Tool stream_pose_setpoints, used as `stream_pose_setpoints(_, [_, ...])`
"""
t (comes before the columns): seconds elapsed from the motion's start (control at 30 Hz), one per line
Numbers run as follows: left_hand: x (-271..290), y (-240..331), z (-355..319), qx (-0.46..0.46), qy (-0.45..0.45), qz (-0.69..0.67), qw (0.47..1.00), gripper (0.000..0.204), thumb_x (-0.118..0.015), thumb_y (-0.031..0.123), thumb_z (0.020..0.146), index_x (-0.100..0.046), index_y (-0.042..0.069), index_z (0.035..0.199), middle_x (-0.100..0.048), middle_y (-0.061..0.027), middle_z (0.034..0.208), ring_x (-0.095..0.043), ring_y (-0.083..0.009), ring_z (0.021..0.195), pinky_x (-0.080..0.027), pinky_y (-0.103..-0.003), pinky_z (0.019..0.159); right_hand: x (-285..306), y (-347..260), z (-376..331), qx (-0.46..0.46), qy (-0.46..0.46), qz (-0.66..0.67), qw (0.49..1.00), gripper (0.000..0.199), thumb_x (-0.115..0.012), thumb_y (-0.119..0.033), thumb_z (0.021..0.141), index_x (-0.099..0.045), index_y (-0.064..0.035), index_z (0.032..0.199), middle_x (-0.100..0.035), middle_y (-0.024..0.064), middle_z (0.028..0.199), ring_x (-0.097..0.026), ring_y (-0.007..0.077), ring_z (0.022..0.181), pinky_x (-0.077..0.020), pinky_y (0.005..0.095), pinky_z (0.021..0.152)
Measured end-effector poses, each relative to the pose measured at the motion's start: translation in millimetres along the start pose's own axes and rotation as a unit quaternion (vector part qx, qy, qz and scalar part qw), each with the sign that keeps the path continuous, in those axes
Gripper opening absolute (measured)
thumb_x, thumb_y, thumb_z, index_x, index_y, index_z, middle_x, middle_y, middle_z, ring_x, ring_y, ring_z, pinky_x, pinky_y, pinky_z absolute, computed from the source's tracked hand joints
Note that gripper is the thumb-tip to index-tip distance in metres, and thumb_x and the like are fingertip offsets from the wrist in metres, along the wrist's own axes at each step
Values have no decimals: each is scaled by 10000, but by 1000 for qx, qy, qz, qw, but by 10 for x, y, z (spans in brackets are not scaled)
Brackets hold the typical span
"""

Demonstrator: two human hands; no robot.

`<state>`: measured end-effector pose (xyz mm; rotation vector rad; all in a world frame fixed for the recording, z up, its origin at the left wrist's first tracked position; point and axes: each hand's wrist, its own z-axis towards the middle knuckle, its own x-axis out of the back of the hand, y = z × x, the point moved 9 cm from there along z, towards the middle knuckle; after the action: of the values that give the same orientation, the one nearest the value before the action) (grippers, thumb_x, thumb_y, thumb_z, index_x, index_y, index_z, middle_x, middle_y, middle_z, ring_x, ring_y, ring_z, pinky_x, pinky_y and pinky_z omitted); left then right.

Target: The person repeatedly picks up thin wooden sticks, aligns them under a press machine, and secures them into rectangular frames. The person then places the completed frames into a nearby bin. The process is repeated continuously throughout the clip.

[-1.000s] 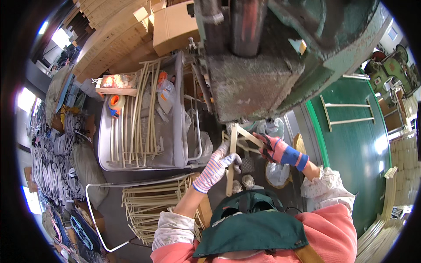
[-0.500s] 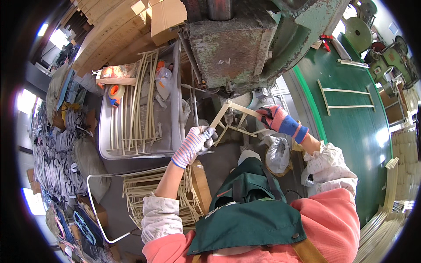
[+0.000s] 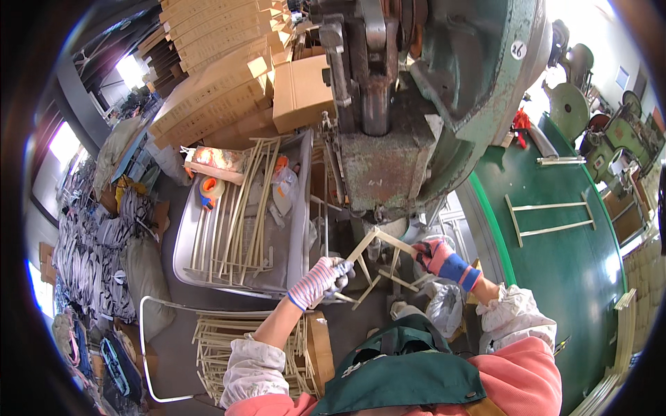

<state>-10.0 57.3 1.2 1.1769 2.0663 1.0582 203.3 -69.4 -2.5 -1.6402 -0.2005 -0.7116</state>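
A cream-coloured angled frame [image 3: 362, 247] of flat bars, with thinner cross pieces below, is held in front of me with its corner up. My left hand [image 3: 322, 283], in a striped glove with grey fingertips, is closed on its left bar. On the other bar is my right hand [image 3: 444, 261], in a pink and blue glove, its fingers wrapped round it. Just above the frame's corner stands the lower end of a worn green press [image 3: 385, 173]. The head of the press hides part of what lies behind.
At left a pale tub [image 3: 182, 243] holds long thin strips [image 3: 239, 215] and a tape roll [image 3: 211, 187]. A pile of cream frames [image 3: 243, 347] lies below it. To the right, a ladder-shaped frame [image 3: 551, 207] rests on a green table [image 3: 555, 263]. Cardboard boxes [image 3: 302, 93] stand behind.
The view has tilted up, so the press, tub and hands sit lower in the picture. Both hands keep their hold on the frame, which stays close beneath the press.
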Motion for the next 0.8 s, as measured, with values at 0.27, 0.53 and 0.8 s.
stream_pose_setpoints(0.27, [84,-83,96,-2,4,10,1000,260,-527,264,928,-561,47,789,-469,33,549,-327,-34,354,-247,-182,309,-37,85,13,-30,-15,-2,999,235,-552,-114,825,-652,-47,1028,-577,79,570,-572,121,497,-459,275,516])
stream_pose_setpoints(0.53, [172,32,43,13,7,66,998,252,-600,296,885,-585,47,850,-521,2,575,-433,-85,424,-344,-226,383,8,-128,-58,-99,-82,149,981,284,-514,-95,876,-590,-3,1134,-559,-3,596,-478,51,493,-383,216,457])
stream_pose_setpoints(0.8, [164,584,-711,-321,412,447,726,482,-673,569,722,-631,91,678,-541,-53,457,-537,-182,397,-446,-323,466,-353,-888,-605,-25,-251,348,903,293,-414,-19,894,-528,-6,1164,-634,118,932,-654,176,770,-558,291,643])
